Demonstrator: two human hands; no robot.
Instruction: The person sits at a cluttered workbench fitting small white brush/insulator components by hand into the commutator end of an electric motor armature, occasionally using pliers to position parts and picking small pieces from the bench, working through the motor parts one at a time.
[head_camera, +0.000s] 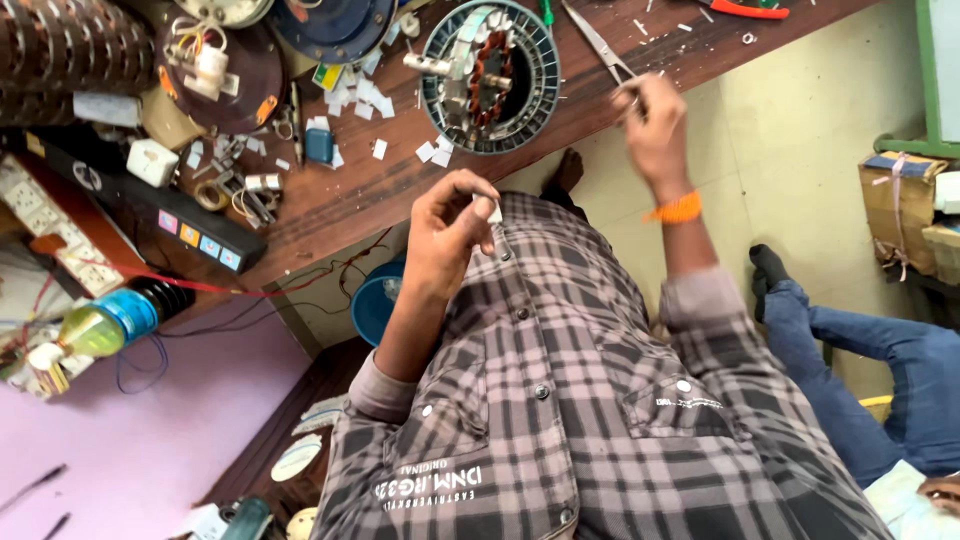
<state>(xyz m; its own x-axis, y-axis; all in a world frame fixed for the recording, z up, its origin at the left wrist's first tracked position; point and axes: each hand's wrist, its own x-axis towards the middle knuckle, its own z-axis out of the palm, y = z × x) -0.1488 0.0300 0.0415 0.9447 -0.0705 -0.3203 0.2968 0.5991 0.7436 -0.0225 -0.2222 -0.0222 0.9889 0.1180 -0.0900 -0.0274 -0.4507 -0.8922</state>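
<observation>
Honestly, a good deal of this is hard for me to read. My right hand (655, 125) is smeared by motion at the near edge of the worktop (420, 195), so I can only make out that its fingers are curled shut around the handles of the scissors (600, 45). The handles themselves are hidden inside the grip. The blades are clear enough: they lie closed or nearly so, with the long axis running on a diagonal from my hand up and leftward across the worktop. Their tips point toward its far edge, just beside the round fan motor (490, 75).

My left hand (450, 230) hovers in front of my checked shirt (560, 400), off the worktop. Its thumb and fingertips are pinched on a small white paper piece (492, 212), most of which is covered by the fingers, so I cannot tell its shape.

More white paper scraps (360, 100) are scattered left of the motor. A red-handled tool (750, 10) is cut off at the top edge of the view. At the right, another person's leg in blue jeans (870, 370) runs out of view. An orange thread band (675, 208) circles my right wrist.
</observation>
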